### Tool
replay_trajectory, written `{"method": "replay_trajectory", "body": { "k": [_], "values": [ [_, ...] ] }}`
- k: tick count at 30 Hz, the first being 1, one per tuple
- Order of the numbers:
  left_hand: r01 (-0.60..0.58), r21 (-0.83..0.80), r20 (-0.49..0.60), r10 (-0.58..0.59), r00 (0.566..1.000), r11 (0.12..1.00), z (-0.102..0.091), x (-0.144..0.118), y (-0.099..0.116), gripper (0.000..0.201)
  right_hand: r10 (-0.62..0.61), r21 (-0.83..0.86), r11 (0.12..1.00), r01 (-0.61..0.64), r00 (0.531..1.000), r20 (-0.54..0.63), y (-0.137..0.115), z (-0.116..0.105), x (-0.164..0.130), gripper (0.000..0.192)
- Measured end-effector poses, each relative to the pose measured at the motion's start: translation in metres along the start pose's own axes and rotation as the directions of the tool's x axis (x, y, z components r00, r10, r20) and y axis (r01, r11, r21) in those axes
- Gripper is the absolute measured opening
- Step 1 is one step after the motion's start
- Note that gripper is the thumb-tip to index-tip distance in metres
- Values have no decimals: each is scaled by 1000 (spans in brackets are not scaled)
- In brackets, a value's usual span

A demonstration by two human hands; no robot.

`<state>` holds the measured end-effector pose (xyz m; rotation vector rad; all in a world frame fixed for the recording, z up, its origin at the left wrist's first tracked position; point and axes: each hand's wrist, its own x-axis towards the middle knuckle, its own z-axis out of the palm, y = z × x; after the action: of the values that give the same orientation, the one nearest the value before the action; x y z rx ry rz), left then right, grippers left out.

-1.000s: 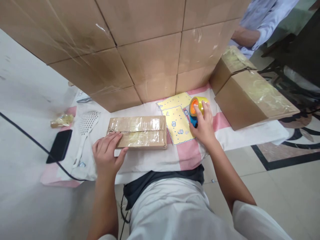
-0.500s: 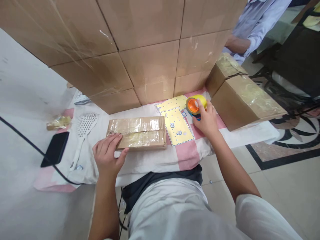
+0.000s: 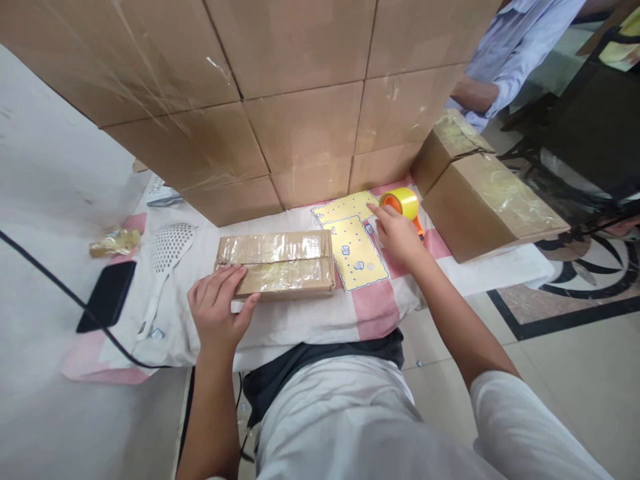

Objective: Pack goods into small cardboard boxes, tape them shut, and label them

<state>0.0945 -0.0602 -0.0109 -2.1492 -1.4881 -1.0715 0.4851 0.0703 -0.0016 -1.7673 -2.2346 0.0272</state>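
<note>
A flat brown parcel (image 3: 277, 263) wrapped in clear tape lies on the pink and white cloth (image 3: 373, 310) in front of me. My left hand (image 3: 216, 311) rests on its near left corner, fingers flat on top. My right hand (image 3: 397, 235) lies on the cloth to the right, fingers loose and spread. It touches a yellow and orange tape dispenser (image 3: 404, 201), which sits just behind the hand. Under that hand is a yellow printed sheet (image 3: 353, 247).
A wall of stacked cardboard boxes (image 3: 300, 87) stands right behind the cloth. A large taped box (image 3: 487, 197) lies at the right. At the left lie a white slotted spoon (image 3: 169, 255), a black phone (image 3: 106, 295) with its cable (image 3: 45, 270), and a tape wad (image 3: 114, 241). Another person's sleeve (image 3: 505, 57) shows at the back right.
My right hand carried the tape dispenser a little farther back towards the boxes and set it down; its fingers have loosened. My left hand stayed on the parcel.
</note>
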Motion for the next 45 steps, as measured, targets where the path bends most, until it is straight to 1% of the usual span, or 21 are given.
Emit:
{"method": "replay_trajectory", "body": {
  "k": [2, 4, 7, 9, 10, 11, 13, 15, 16, 17, 19, 21, 24, 26, 29, 31, 34, 37, 39, 42, 45],
  "values": [
    [14, -6, 10, -14, 1000, 1000, 0, -1, 0, 40, -37, -15, 999, 40, 984, 173, -4, 3, 10, 53],
    [31, -6, 20, -31, 999, 999, 0, -3, 0, 41, -20, -76, 996, 40, 968, 249, -5, 9, 18, 44],
    [47, -10, 18, -46, 999, 999, -1, -4, 0, 41, 18, -31, 999, -12, 980, 200, 0, 16, 20, 31],
    [45, -15, 12, -45, 999, 999, -1, -5, -1, 40, 30, 176, 983, -50, 992, 119, 3, 19, 16, 24],
    [42, -20, 9, -42, 999, 999, -1, -4, -2, 40, 41, 334, 941, -63, 997, 72, 3, 20, 12, 19],
    [41, -27, 4, -41, 999, 999, -1, -4, -3, 40, 53, 506, 860, -65, 998, 38, 2, 22, 8, 14],
    [50, -48, -11, -51, 999, 998, -2, -3, -6, 40, 48, 796, 603, -41, 999, 15, -8, 24, -2, 11],
    [77, -71, -28, -79, 997, 995, -1, -3, -11, 40, 0, 930, 367, -9, 1000, 10, -25, 26, -11, 24],
    [89, -82, -34, -92, 995, 993, -1, -3, -13, 40, -29, 954, 301, 10, 1000, -1, -36, 26, -16, 28],
    [97, -94, -41, -101, 994, 991, -1, -3, -14, 40, -53, 962, 272, 38, 998, -24, -47, 25, -20, 30],
    [105, -115, -44, -110, 993, 988, -1, -4, -17, 41, -83, 944, 305, 127, 991, -107, -64, 20, -26, 25],
    [122, -125, -38, -128, 991, 985, -1, -6, -19, 42, -139, 863, 432, 260, 965, -222, -73, 9, -30, 16],
    [161, -131, -30, -166, 986, 978, -3, -8, -21, 43, -232, 625, 648, 435, 895, -381, -69, -16, -36, 12],
    [191, -144, -34, -198, 980, 971, -5, -10, -23, 46, -252, 470, 758, 452, 868, -428, -63, -32, -40, 15],
    [240, -162, -28, -247, 968, 957, -6, -11, -24, 49, -244, 351, 848, 396, 882, -404, -63, -44, -46, 21],
    [247, -175, -23, -255, 967, 953, -6, -12, -24, 49, -229, 422, 822, 382, 901, -370, -71, -39, -50, 19],
    [240, -183, -28, -249, 968, 953, -4, -12, -23, 49, -176, 670, 658, 344, 935, -306, -87, -19, -52, 15],
    [232, -178, -42, -243, 969, 956, -4, -12, -22, 49, -168, 784, 540, 306, 952, -256, -101, 2, -50, 16],
    [228, -176, -43, -239, 970, 958, -5, -13, -23, 49, -179, 783, 534, 318, 948, -263, -107, 9, -47, 16],
    [246, -154, -15, -251, 968, 957, -7, -13, -25, 50, -174, 745, 584, 322, 946, -273, -114, 9, -44, 16],
    [247, -139, 0, -250, 968, 959, -8, -12, -24, 47, -83, 705, 652, 279, 951, -299, -120, 7, -44, 19]
  ]
}}
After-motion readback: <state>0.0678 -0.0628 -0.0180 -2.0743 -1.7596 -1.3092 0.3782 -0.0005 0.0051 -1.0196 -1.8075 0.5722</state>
